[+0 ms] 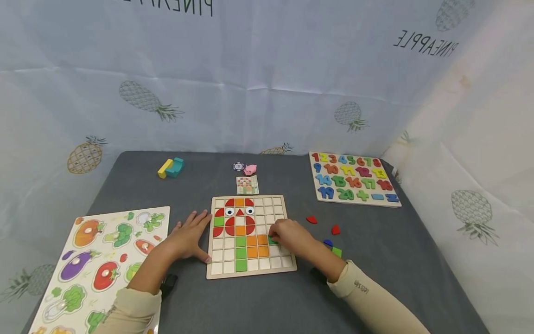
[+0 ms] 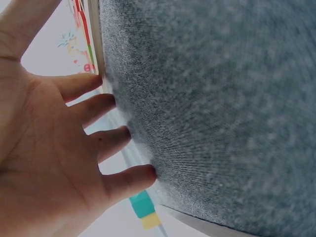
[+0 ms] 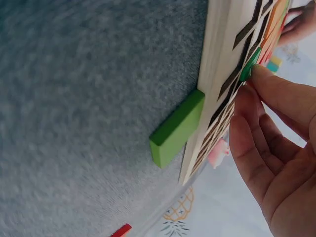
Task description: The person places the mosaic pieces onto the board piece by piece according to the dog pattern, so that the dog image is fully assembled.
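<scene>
A wooden grid board lies flat, partly filled with red, orange and green pieces and two eye pieces. My left hand rests along the board's left edge with fingers spread; in the left wrist view its fingers are straight and hold nothing. Over the right part of the grid, my right hand pinches a dark green tile at a cell beside the orange tiles. In the head view the fingers cover part of that tile. A small pattern card lies just behind the board.
Loose red pieces, a blue piece and a light green block lie right of the board. A vegetable puzzle lies left, a number puzzle back right. Behind are a pink pig, a chip and teal block.
</scene>
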A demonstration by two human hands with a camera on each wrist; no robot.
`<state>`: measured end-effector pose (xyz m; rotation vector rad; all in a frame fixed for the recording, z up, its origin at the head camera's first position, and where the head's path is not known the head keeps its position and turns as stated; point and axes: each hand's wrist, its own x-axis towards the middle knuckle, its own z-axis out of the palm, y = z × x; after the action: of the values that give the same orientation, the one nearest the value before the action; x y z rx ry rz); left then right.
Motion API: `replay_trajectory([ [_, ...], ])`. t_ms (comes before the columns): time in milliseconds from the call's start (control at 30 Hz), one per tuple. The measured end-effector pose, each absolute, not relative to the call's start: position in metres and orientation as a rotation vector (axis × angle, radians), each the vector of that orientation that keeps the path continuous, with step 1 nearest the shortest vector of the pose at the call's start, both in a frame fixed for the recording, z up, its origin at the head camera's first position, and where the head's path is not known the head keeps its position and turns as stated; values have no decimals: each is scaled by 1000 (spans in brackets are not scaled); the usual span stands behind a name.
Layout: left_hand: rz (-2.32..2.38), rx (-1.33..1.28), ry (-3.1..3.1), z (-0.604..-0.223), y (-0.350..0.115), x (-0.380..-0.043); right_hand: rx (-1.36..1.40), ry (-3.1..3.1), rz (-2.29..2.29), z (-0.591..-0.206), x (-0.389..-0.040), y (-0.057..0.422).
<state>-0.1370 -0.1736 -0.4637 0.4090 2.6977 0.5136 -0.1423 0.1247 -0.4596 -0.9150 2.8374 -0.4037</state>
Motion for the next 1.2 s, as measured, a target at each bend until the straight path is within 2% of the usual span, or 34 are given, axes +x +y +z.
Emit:
replay_trajectory([
  [200,520,419,2702,-464,-174,-136,-1011,2923,-332,-461,-135,128],
  [567,531,412,2683,-467,-176,-135,-1034,2805,-505,-464,-132,144],
  [667,526,415,2688,-466,-176,-137,-922,2814,-529,-452,-134,163],
  [833,509,432,2708,-465,-175,-138,-575,2883,-370,-436,-131,203],
  [900,507,430,2707,-463,-175,-138,-532,2865,-339,-435,-127,216],
  [1033,503,421,2692,-461,-174,-137,-662,2835,-391,-442,-118,224],
  [1200,510,426,2687,-463,-174,-138,-900,2881,-350,-456,-117,210],
])
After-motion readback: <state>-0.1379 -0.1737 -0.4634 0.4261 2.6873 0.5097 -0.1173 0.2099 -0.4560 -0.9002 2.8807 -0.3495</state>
